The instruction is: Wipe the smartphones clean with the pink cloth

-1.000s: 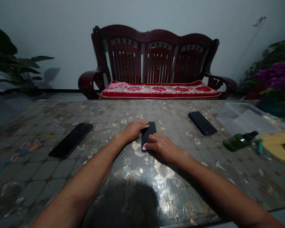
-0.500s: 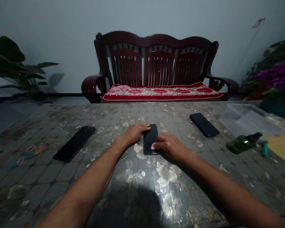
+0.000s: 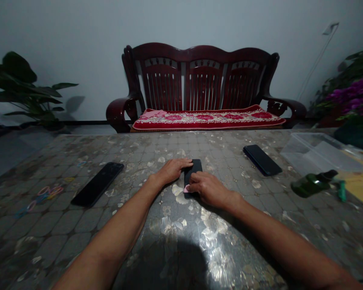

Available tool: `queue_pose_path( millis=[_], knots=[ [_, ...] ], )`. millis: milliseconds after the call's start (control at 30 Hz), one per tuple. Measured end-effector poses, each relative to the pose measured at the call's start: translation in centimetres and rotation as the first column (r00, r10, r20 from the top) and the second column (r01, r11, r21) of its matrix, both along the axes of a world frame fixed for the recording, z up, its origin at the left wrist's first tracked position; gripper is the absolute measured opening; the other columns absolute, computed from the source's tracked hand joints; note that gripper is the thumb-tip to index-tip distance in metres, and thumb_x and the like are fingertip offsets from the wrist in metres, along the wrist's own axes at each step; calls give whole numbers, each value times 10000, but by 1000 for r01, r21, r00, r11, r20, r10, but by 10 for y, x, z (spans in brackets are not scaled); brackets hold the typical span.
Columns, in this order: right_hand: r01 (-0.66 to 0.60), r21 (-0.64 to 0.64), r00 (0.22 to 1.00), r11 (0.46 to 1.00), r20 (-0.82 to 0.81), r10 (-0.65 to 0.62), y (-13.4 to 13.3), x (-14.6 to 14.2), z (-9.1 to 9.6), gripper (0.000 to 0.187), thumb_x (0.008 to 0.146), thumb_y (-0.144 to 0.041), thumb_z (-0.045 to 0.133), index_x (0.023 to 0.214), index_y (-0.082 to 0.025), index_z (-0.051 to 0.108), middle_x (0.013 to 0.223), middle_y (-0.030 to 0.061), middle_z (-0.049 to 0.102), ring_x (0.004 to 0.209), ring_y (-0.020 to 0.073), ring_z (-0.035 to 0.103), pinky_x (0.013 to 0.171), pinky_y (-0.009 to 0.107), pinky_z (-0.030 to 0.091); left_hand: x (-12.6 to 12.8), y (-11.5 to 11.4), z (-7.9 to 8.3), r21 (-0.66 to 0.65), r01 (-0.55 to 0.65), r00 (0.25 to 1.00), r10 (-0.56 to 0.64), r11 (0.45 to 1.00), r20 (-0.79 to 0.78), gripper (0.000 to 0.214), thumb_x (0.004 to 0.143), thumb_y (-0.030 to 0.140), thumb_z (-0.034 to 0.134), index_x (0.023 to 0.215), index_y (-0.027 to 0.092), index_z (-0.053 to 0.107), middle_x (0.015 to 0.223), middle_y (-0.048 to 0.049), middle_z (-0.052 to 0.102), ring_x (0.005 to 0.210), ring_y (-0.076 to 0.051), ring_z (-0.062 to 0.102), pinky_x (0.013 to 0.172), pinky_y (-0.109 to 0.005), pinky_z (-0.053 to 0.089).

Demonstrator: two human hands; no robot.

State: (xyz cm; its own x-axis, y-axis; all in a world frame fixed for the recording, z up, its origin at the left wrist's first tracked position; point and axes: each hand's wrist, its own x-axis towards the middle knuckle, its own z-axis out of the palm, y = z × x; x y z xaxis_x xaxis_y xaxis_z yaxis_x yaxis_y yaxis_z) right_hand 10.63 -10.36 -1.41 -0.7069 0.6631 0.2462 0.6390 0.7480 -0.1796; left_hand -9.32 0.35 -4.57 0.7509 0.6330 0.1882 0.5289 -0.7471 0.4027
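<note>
A black phone (image 3: 193, 169) lies face up in the middle of the patterned table (image 3: 169, 241). My left hand (image 3: 171, 170) rests on the phone's left edge with its fingers stretched flat over the top corner. My right hand (image 3: 206, 187) is curled over the phone's lower part and pinches a small pink cloth (image 3: 186, 188) against the screen. Only a corner of the cloth shows under the fingers.
Two more black phones lie on the table, one at the left (image 3: 98, 189) and one at the back right (image 3: 262, 159). A green bottle (image 3: 313, 184) lies beside a clear plastic box (image 3: 317, 152) at the right. Coloured rubber bands (image 3: 44, 193) are scattered at the left. A wooden bench (image 3: 204, 92) stands behind the table.
My right hand slid the pink cloth across the phone's lower part, right and then back left. The left hand has stayed on the phone's edge. The view shifted down a little.
</note>
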Motion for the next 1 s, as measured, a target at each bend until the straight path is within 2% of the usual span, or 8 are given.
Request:
queue_pose_path(
  millis=[200, 400, 467, 633, 733, 833, 900, 1000],
  knots=[
    [131, 15, 991, 991, -32, -131, 15, -7, -4, 179, 978, -227, 634, 1058, -221, 794, 918, 64, 682, 896, 205, 569, 744, 301, 387, 1, 0, 2, 3, 9, 999, -8, 1000, -33, 708, 718, -68, 436, 1321, 220, 671, 1419, -23, 612, 1353, -179, 556, 1184, -380, 406],
    [1, -15, 1000, 1000, -12, -1, 5, -4, 1, 166, 974, -228, 638, 1020, -225, 798, 874, 56, 666, 822, 182, 550, 707, 286, 359, 1, 0, 2, -9, 7, 1000, -7, 1000, -12, 704, 727, -70, 436, 1313, 241, 673, 1416, -3, 617, 1362, -156, 545, 1181, -371, 405],
    [3, -18, 1000, 1000, -10, -3, 4, 1, 1, 161, 969, -220, 642, 1003, -228, 799, 869, 56, 664, 825, 183, 550, 711, 284, 360, 1, 0, 1, -10, 5, 1000, -5, 1000, -5, 689, 735, -71, 440, 1302, 238, 681, 1409, -7, 622, 1352, -160, 555, 1177, -371, 409],
    [203, -30, 979, 979, 10, -203, 30, 14, -3, 208, 987, -207, 599, 1051, -219, 796, 972, 73, 687, 924, 204, 584, 786, 290, 391, 1, -1, 2, 0, -3, 1000, 3, 1000, -1, 679, 751, -64, 433, 1289, 261, 690, 1396, 14, 637, 1341, -157, 566, 1170, -365, 419],
    [369, -28, 929, 929, 40, -368, 49, 22, -6, 242, 1005, -246, 568, 1092, -215, 791, 998, 90, 689, 946, 217, 590, 805, 294, 399, 0, -2, 2, 4, -9, 1000, 9, 1000, 18, 687, 768, -58, 430, 1309, 287, 675, 1385, 26, 646, 1336, -161, 572, 1161, -379, 432],
    [449, -36, 893, 893, 38, -448, 55, 27, -6, 264, 1010, -252, 549, 1136, -229, 780, 1022, 100, 688, 957, 220, 592, 803, 292, 400, 0, -3, 2, 3, -36, 998, 36, 999, 50, 694, 792, -45, 436, 1361, 298, 635, 1377, 23, 654, 1302, -171, 603, 1134, -379, 461],
    [426, -54, 905, 903, 32, -424, 50, 29, -5, 259, 1003, -237, 553, 1123, -230, 782, 1008, 95, 685, 943, 214, 593, 788, 286, 394, 0, -4, 2, -4, -51, 997, 51, 999, 65, 682, 807, -34, 440, 1378, 293, 622, 1379, 15, 654, 1284, -174, 617, 1116, -366, 477],
    [301, -87, 954, 950, 32, -300, 40, 32, -2, 236, 974, -199, 580, 1084, -218, 788, 972, 84, 676, 923, 200, 592, 767, 274, 383, 0, -4, 1, -15, -54, 996, 55, 998, 73, 657, 818, -27, 440, 1377, 266, 623, 1388, -4, 649, 1280, -175, 621, 1108, -353, 481]
  ],
)
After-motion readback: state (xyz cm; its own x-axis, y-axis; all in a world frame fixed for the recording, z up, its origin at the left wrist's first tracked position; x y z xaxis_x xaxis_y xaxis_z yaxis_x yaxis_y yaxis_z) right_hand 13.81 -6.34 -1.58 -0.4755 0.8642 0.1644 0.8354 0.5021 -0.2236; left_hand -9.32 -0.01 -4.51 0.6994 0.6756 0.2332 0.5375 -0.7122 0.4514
